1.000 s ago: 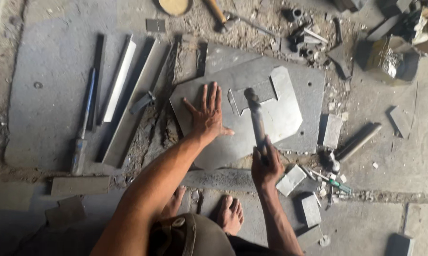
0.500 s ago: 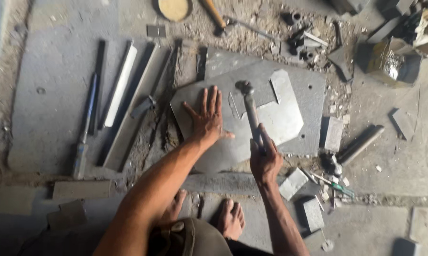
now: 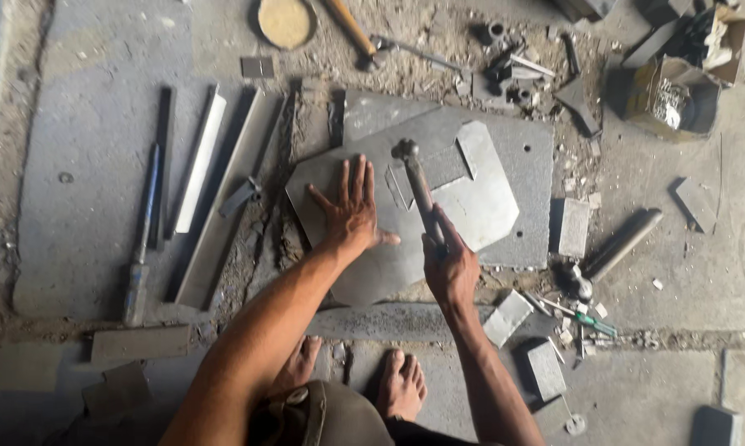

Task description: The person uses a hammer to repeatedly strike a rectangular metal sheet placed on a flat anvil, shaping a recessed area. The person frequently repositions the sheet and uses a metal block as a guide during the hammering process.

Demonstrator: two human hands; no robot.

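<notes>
Gritty concrete floor carries a flat grey metal sheet pinned under the splayed, open left hand, while the right hand grips a metal hammer whose long axis points toward 11 o'clock.

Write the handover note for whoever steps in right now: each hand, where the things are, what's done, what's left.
Left hand: flat, fingers spread, pressing the metal sheet down on the stone slab.
Right hand: gripping the hammer by its handle, head up over the sheet near the cut-out plate.
Around: metal bars and a chisel lie to the left; small blocks to the right.
Done: sheet laid and pinned on the slab.
Left: the hammering itself; no marks on the sheet that I can make out.
</notes>
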